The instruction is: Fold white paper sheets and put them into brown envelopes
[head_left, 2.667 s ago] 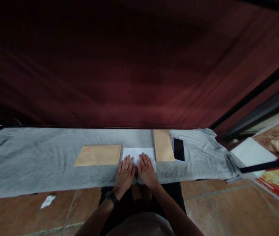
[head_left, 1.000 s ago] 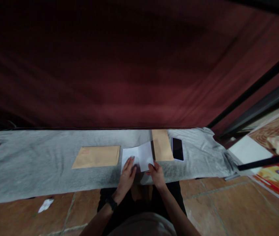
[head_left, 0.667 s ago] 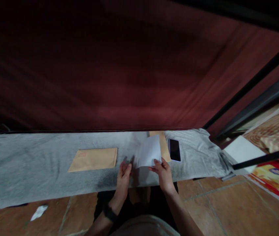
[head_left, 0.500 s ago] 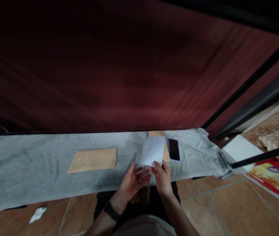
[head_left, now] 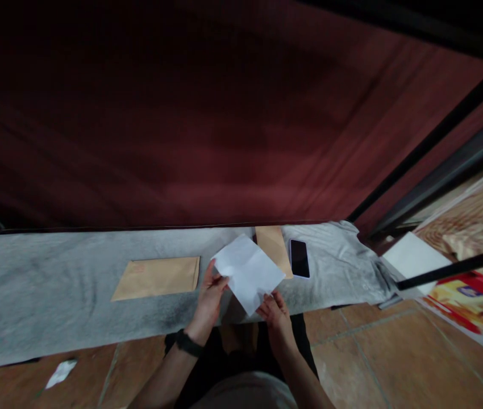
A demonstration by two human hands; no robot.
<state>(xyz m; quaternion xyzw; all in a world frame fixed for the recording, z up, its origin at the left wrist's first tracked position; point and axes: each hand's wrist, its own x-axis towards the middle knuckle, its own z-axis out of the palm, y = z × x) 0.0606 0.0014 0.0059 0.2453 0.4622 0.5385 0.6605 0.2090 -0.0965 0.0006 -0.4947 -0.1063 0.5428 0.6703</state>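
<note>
A sheet of white paper [head_left: 249, 274] is held between both hands above a bench covered in grey cloth [head_left: 54, 298], in front of the person's lap. It is turned cornerwise, one corner pointing toward the person and another away, and faint creases cross its face. The left hand [head_left: 211, 295] is partly curled and pinches the paper near its left corner, the thumb lying over the top and some fingers out of sight beneath. The right hand [head_left: 275, 317] is loosely curled with its fingertips at the edge near the closest corner; how firmly it grips, I cannot tell. A dark watch [head_left: 189, 343] circles the left wrist. To the left of the paper, well apart from it, a brown envelope [head_left: 158, 278] with a small reddish mark lies flat and lengthwise on the cloth. A second brown envelope [head_left: 272, 244] lies to the right, its long side running away from the person, and the paper's right corner overlaps it in view; whether they touch is unclear. Just beside that envelope lies a phone [head_left: 299, 258], its dark screen facing up. Behind the bench hangs a dark red curtain [head_left: 207, 153]; a crumpled white scrap [head_left: 61, 373] lies on the tiled floor [head_left: 330, 352].
</note>
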